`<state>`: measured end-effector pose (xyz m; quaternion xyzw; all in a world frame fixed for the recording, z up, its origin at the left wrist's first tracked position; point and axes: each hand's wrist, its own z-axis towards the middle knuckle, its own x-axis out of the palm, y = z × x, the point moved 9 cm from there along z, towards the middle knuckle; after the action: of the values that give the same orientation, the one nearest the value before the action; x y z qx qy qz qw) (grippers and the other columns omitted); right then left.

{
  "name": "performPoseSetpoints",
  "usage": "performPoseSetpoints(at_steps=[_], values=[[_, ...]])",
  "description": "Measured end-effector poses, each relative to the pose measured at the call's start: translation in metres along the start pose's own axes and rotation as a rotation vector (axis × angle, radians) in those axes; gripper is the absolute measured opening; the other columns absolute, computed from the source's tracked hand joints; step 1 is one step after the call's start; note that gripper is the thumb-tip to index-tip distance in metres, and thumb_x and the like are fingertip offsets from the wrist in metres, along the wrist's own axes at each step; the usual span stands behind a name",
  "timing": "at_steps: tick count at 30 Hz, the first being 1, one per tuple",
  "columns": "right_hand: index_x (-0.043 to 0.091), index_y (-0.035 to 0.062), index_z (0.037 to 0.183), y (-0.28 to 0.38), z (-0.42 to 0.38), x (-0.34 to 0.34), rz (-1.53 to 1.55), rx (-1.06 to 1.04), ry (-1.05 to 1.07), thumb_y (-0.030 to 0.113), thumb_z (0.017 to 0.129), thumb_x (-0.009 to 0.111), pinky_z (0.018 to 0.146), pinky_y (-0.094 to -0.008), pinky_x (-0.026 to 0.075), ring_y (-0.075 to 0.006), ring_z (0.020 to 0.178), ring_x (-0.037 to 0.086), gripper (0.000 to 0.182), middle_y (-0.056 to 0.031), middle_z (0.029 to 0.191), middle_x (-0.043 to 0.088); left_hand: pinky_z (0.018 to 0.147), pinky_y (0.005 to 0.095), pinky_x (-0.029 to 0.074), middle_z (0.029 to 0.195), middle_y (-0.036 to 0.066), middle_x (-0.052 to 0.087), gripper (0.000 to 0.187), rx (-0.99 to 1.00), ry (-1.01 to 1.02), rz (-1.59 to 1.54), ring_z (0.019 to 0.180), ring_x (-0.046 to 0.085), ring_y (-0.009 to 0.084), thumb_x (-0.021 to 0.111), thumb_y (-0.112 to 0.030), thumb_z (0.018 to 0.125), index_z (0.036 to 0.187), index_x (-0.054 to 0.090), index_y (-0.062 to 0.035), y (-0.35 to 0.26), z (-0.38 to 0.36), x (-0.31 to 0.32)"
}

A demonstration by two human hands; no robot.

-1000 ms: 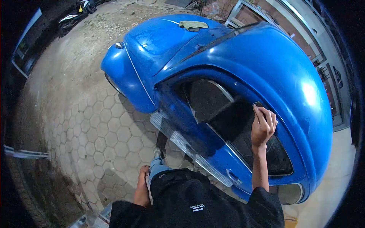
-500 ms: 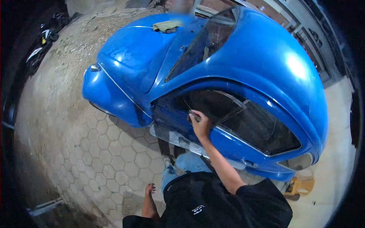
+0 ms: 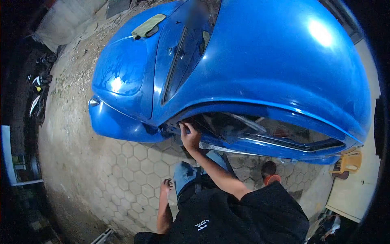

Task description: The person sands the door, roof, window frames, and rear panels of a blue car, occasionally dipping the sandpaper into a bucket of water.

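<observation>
Moved since half a second ago: right hand now further forward along the side window of the blue car, at the front lower corner by the door edge, fingers curled together on something small and dark pressed to the glass, item too hidden to identify. Left hand hanging loose below and behind that grip, fingers relaxed and apart, holding nothing, over the hexagonal paving. Yellow-green cloth lying well ahead of the grip, up on the hood.
</observation>
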<state>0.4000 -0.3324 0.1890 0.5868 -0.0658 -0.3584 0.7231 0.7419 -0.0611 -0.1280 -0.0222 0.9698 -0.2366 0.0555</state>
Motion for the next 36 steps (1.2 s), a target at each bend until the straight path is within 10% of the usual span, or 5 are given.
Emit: performPoseSetpoints(at_steps=[6,15,25,32,36], values=[[0.073,0.0078,0.094,-0.003,-0.009,0.009,-0.196,-0.173,0.14,0.009,0.085,0.069,0.058,-0.038,0.054,-0.0272,0.07,0.067,0.009,-0.0118,0.081,0.069,0.046,0.0285,0.037,0.076,0.003,0.056,0.015,-0.028,0.089,-0.107,0.057,0.051,0.0146,0.051,-0.02,0.096,0.109,0.059,-0.0163,-0.036,0.037,-0.042],[0.068,0.0034,0.104,0.017,-0.033,0.013,-0.067,-0.041,-0.203,0.003,0.087,0.065,0.054,-0.0337,0.048,-0.0287,0.07,0.065,0.017,-0.0147,0.089,0.065,0.072,0.0482,0.045,0.109,0.009,0.058,0.041,-0.343,0.281,0.482,0.083,0.057,0.0266,0.053,-0.047,0.088,0.121,0.061,-0.0235,-0.111,0.158,-0.149],[0.071,0.0111,0.103,-0.014,-0.069,-0.025,-0.615,-0.059,-0.517,0.002,0.082,0.069,0.061,-0.0409,0.05,-0.0304,0.071,0.06,0.023,-0.0107,0.086,0.059,0.055,0.0368,0.048,0.091,0.009,0.067,0.032,0.141,0.247,0.869,0.065,0.061,0.0198,0.05,-0.035,0.095,0.117,0.063,-0.0162,-0.277,0.171,-0.155],[0.069,0.0101,0.101,-0.018,-0.073,-0.041,-0.675,-0.004,-0.714,0.004,0.083,0.07,0.057,-0.0391,0.047,-0.0272,0.064,0.057,0.019,-0.011,0.077,0.055,0.056,0.0382,0.05,0.097,0.011,0.068,0.034,0.101,0.281,1.163,0.069,0.063,0.0212,0.046,-0.031,0.094,0.12,0.063,-0.0152,-0.263,0.191,-0.187],[0.068,0.009,0.098,-0.04,-0.073,-0.048,-0.663,0.074,-0.793,0.006,0.082,0.071,0.056,-0.0416,0.045,-0.0299,0.064,0.055,0.017,-0.0119,0.077,0.051,0.058,0.0388,0.052,0.099,0.009,0.068,0.035,0.457,0.521,1.56,0.073,0.065,0.0213,0.043,-0.028,0.095,0.117,0.065,-0.0135,-0.238,0.227,-0.183]])
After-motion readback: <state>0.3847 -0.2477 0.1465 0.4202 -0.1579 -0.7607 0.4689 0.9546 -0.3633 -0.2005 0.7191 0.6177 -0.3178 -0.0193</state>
